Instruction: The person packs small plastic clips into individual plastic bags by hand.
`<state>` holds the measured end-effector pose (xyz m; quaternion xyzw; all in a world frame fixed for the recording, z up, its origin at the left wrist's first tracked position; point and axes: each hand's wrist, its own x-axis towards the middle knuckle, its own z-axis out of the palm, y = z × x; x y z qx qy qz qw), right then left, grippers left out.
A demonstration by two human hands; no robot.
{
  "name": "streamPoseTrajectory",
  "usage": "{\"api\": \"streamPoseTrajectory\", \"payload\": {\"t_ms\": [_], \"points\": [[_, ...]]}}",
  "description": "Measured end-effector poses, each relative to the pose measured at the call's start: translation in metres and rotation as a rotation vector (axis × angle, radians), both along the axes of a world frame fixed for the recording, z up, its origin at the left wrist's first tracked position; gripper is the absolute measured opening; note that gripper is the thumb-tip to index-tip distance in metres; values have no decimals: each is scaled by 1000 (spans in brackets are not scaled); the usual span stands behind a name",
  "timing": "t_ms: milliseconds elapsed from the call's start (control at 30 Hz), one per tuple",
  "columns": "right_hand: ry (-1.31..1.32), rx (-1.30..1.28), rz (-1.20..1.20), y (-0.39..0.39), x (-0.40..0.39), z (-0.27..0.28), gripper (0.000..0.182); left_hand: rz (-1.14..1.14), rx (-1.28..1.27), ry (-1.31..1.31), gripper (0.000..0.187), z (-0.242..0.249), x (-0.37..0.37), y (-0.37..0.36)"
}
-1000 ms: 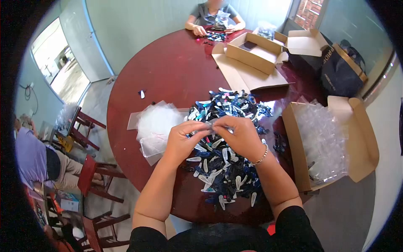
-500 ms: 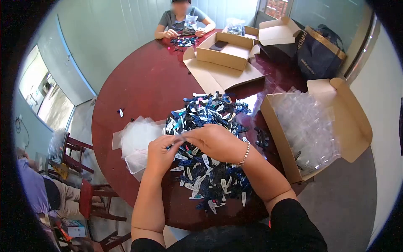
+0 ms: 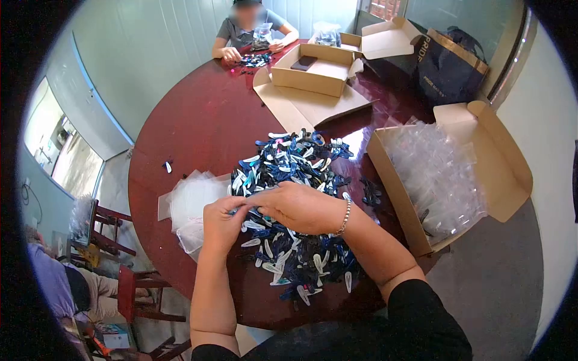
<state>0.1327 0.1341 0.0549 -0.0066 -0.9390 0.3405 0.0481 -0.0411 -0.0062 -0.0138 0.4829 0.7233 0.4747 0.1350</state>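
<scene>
A heap of snap hair clips [image 3: 280, 265], mostly blue, black and white, covers the table before me. My left hand [image 3: 221, 221] is closed at the heap's left side, thumb and fingers pinched together; a bluish bit of a hair clip [image 3: 232, 211] shows between them. My right hand [image 3: 298, 207] meets it over the heap, palm down, its fingers closed together at the left fingertips. What the right fingers pinch is mostly hidden by the hand. Beside my left hand lies a stack of clear plastic bags [image 3: 194, 207].
On the right, an open cardboard box [image 3: 394, 201] holds filled clear bags [image 3: 436, 174]. Farther back, another open box [image 3: 307, 81] contains a dark phone [image 3: 304, 62]. A co-worker [image 3: 250, 33] sits across the round red table [image 3: 186, 120], handling clips. A dark bag [image 3: 451, 69] stands back right.
Both hands remain joined over the clips, with the fingertips slightly shifted and the right hand a little flatter. The whole view has moved slightly, so most things appear farther left.
</scene>
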Motion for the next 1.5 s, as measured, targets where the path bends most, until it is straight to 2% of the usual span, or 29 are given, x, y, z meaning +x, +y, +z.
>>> {"api": "streamPoseTrajectory", "payload": {"t_ms": [67, 100, 133, 167, 233, 267, 333, 467, 500, 633, 733, 800, 833, 900, 1000, 1100, 1133, 1200, 1233, 1300, 1400, 1500], "points": [[162, 90, -10, -2, 2, -5, 27, -7, -28, 34, 30, -3, 0, 1], [149, 403, 86, 0, 1, -8, 23, -11, 66, 231, 37, 2, 5, 4], [148, 400, 84, -1, 1, -11, 23, -14, 161, 428, 45, 6, 8, 6], [151, 392, 50, -5, 1, -13, 21, -17, 155, 426, 45, 9, 11, 6], [180, 377, 26, -14, 1, -17, 19, -139, 117, 503, 60, 12, 15, 4], [173, 400, 42, -16, 2, -17, 19, -146, 104, 496, 60, 11, 15, 4], [127, 434, 69, -19, 1, -15, 21, -179, 42, 271, 63, 9, 14, 3], [114, 441, 82, -19, 4, -12, 20, -218, -45, 236, 71, 20, 18, -1], [93, 452, 77, -22, 3, -12, 21, -246, -36, 296, 75, 24, 18, -1], [130, 461, 110, -28, 4, -15, 21, -270, -45, 142, 73, 17, 15, 0], [187, 467, 73, -29, 4, -14, 19, -286, -29, 171, 64, 16, 14, 1], [127, 415, 109, -25, 6, -6, 18, -278, -25, 168, 51, 17, 14, 2], [126, 417, 113, -23, 7, -3, 18, -275, -24, 167, 51, 16, 13, 2], [38, 426, 92, -19, 9, 0, 18, -192, -80, 105, 39, 12, 11, 2], [27, 263, 108, -5, 14, 9, 25, -164, -41, 180, 31, 13, 10, 3], [235, 125, 46, 19, 17, 3, 29, -101, -36, 159, 27, 7, 6, 3], [120, 77, 1, 27, 18, 15, 30, -88, -30, 158, 27, 5, 4, 3], [224, 140, -126, 58, 22, -7, 31, -29, -48, 142, 24, 3, 1, 3], [49, -84, -325, 66, 25, -9, 36, -13, -39, 141, 24, 4, 0, 2], [125, 117, -459, 94, 27, -32, 39, 13, -45, 92, 24, 7, 0, 2], [171, 36, -684, 135, 14, -70, 42, 84, 40, 13, 24, 1, -6, 4], [125, 36, -753, 173, -9, -85, 53, 121, 60, -135, 26, 5, -8, 2]]}}
